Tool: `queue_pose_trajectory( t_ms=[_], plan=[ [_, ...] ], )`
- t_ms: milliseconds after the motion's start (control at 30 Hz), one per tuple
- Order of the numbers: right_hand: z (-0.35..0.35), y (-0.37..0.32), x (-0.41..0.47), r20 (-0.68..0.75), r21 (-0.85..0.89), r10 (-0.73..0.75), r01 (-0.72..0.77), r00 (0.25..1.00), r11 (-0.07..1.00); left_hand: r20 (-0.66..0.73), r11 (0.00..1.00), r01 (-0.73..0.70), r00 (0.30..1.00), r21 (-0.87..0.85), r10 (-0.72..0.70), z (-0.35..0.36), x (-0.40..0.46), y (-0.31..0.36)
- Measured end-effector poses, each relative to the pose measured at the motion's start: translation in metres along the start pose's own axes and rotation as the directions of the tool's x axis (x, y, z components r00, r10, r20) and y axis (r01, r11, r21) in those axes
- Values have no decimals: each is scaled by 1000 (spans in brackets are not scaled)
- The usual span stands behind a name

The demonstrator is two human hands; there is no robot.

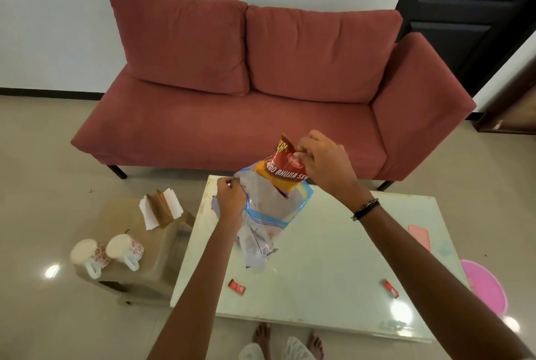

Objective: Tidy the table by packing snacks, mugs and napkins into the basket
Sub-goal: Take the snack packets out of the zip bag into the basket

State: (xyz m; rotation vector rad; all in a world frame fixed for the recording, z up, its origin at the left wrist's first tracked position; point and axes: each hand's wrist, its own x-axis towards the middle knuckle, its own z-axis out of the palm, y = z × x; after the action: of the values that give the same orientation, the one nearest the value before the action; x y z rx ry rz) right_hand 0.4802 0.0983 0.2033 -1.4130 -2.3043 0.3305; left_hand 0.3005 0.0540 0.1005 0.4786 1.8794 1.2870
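My right hand (322,162) pinches the top of a red and orange snack packet (285,168), whose lower part sits inside the mouth of a clear zip bag (266,220). My left hand (230,200) grips the bag's left rim and holds it up above the pale glass table (333,258). Two small red candies lie on the table, one (237,287) at the front left and one (390,288) at the front right. Two white floral mugs (90,255) (126,249) and a napkin holder with white napkins (161,208) stand on a low brown stool (139,269) to the left.
A red sofa (261,98) stands behind the table. A pink flat object (420,236) lies at the table's right side, and a pink round thing (484,287) sits on the floor beyond that edge. My bare feet (287,339) show below the table's front edge.
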Motion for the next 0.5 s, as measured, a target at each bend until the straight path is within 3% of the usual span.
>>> queue_pose_trajectory(
  t_ms=[133,300,400,500],
  plan=[
    [-2,6,39,-154,47,99,-93,983,995,-77,991,-5,997,-130,-5,9,35,14],
    [12,29,81,-300,31,172,-171,938,985,-147,994,68,986,-90,-81,21,94,-15],
    [45,55,102,-280,-16,195,-208,940,978,-183,992,84,978,-91,-100,26,113,-22],
    [107,88,119,-162,-53,256,-268,953,962,-190,990,82,976,-114,-102,34,136,-41]
  ],
)
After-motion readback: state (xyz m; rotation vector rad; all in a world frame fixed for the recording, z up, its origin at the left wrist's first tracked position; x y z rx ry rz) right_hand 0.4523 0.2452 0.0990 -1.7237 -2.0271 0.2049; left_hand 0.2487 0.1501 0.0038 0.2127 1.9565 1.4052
